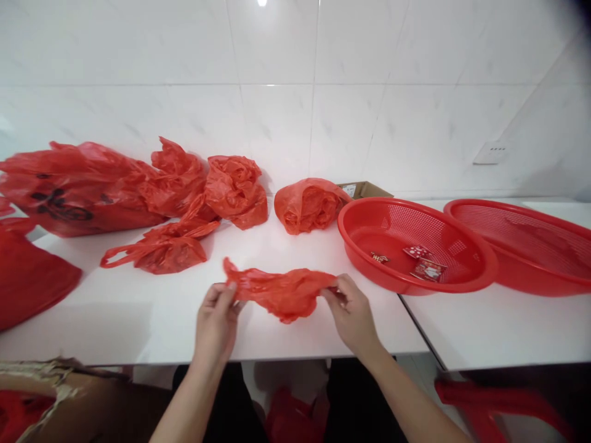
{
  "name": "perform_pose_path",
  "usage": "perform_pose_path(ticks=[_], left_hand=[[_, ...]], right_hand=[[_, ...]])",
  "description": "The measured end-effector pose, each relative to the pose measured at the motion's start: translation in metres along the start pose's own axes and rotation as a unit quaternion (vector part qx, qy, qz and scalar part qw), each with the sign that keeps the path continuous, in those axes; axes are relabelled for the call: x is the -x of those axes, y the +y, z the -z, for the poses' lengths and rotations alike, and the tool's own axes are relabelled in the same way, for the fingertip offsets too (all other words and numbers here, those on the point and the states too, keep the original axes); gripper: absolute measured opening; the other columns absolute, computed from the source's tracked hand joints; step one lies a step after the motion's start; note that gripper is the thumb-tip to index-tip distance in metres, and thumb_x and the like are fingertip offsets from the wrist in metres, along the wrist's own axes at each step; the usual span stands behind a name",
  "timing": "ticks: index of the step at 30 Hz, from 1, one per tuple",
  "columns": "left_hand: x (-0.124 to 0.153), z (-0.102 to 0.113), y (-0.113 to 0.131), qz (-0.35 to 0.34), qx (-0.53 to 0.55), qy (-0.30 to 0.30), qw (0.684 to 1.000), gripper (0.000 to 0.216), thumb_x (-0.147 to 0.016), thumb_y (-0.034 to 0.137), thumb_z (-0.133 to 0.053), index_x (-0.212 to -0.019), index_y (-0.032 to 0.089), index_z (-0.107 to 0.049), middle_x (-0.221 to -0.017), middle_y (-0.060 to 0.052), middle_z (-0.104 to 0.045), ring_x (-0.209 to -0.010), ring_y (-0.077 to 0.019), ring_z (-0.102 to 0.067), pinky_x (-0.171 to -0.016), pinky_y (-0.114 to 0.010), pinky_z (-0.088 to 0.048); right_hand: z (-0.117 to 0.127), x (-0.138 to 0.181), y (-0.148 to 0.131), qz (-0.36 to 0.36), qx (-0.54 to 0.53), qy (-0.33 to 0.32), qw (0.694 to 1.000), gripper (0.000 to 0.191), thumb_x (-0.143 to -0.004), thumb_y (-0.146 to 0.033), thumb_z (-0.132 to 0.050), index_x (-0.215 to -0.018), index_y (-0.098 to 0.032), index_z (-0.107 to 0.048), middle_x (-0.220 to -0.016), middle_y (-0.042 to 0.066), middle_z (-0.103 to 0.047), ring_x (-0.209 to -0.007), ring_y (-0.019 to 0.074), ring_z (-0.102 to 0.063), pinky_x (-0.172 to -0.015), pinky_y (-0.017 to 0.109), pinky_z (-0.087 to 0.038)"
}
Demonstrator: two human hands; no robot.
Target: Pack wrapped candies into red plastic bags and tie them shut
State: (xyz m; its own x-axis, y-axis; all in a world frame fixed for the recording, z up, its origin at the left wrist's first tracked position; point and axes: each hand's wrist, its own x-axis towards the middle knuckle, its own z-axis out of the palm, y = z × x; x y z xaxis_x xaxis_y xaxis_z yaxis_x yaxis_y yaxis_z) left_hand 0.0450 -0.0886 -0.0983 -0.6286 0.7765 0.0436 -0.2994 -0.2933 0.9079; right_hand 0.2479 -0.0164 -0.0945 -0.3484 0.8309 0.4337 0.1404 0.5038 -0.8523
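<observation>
A small crumpled red plastic bag (281,292) is stretched between both my hands just above the white table (138,307). My left hand (217,323) pinches its left end, fingers closed on the plastic. My right hand (353,314) grips its right end, fingers curled round the bag. To the right stands a red mesh basket (369,212) with a few small red and white packets (427,266) lying in it.
Several filled or crumpled red bags (233,191) lie along the back by the tiled wall, a large one (69,187) at far left. A second red basket (530,246) sits at right, a small cardboard box (364,189) behind. A torn carton (60,394) stands lower left.
</observation>
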Motion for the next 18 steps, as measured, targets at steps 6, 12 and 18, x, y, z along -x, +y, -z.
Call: perform_pose_path(ticks=[6,12,18], left_hand=[[-0.013,0.055,-0.013,0.013,0.028,0.103,0.994,0.026,-0.063,0.021,-0.077,-0.075,0.020,-0.055,-0.079,0.005,-0.061,-0.076,-0.0092,-0.062,-0.078,-0.024,-0.053],[0.013,0.040,0.000,-0.253,-0.291,0.102,0.917,0.041,-0.075,0.024,-0.068,-0.112,0.026,-0.051,-0.129,-0.007,-0.051,-0.121,-0.0238,-0.052,-0.103,-0.046,-0.042],[-0.004,0.005,0.012,-0.327,-0.633,-0.202,0.672,0.042,-0.080,0.029,-0.065,-0.120,0.021,-0.055,-0.117,-0.011,-0.064,-0.115,-0.0306,-0.056,-0.106,-0.059,-0.035]], right_hand=[[0.040,0.007,0.035,-0.022,0.085,0.039,0.995,0.014,-0.092,-0.029,-0.049,-0.091,-0.021,-0.060,-0.092,0.004,-0.057,-0.085,0.0169,-0.056,-0.076,0.031,-0.049],[0.045,0.005,0.027,0.005,0.099,0.049,0.994,0.013,-0.091,-0.025,-0.048,-0.097,-0.022,-0.060,-0.097,0.004,-0.056,-0.090,0.0168,-0.055,-0.081,0.032,-0.049],[0.040,-0.001,0.019,0.077,0.065,0.046,0.994,0.012,-0.092,-0.021,-0.048,-0.093,-0.023,-0.059,-0.090,0.003,-0.054,-0.083,0.0152,-0.056,-0.072,0.029,-0.050]])
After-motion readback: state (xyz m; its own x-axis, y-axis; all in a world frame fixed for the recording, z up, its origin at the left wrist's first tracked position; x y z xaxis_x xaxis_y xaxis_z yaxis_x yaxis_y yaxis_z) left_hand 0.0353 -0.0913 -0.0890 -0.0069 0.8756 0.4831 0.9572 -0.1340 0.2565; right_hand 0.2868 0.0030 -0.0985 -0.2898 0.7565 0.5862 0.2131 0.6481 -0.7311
